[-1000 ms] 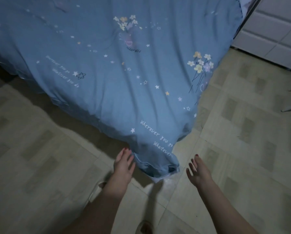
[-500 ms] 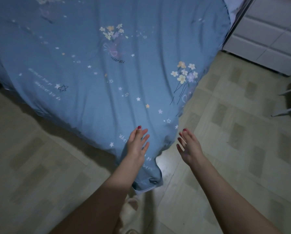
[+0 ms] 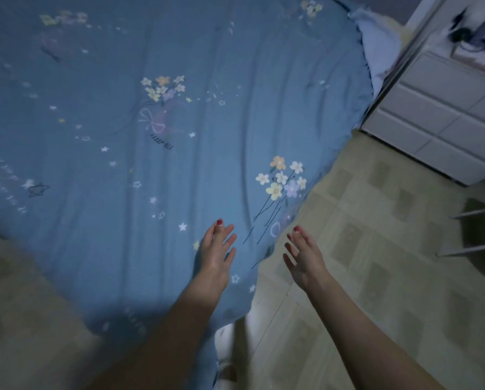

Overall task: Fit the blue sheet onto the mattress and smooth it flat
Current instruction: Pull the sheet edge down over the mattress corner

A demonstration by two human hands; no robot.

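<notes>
Sheet: the blue sheet [image 3: 179, 170] covers the mattress top, its near corner draped down toward the floor [image 3: 376, 263].
Done: spread over the bed, by the look of it.
Left: long ridges run across the cloth; the hanging corner looks untucked.
Left hand [image 3: 214, 257]: fingers straight, over the sheet near the corner, gripping nothing.
Right hand [image 3: 306, 257]: fingers spread, beside the edge, above the floor, holding nothing.
Far corner: pale bedding [image 3: 376, 52] shows by the drawers [image 3: 438, 116].

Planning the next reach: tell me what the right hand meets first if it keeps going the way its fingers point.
Probably the blue sheet: the right hand points up-left toward the sheet's edge by the printed flowers. Height above it is unclear.
</notes>
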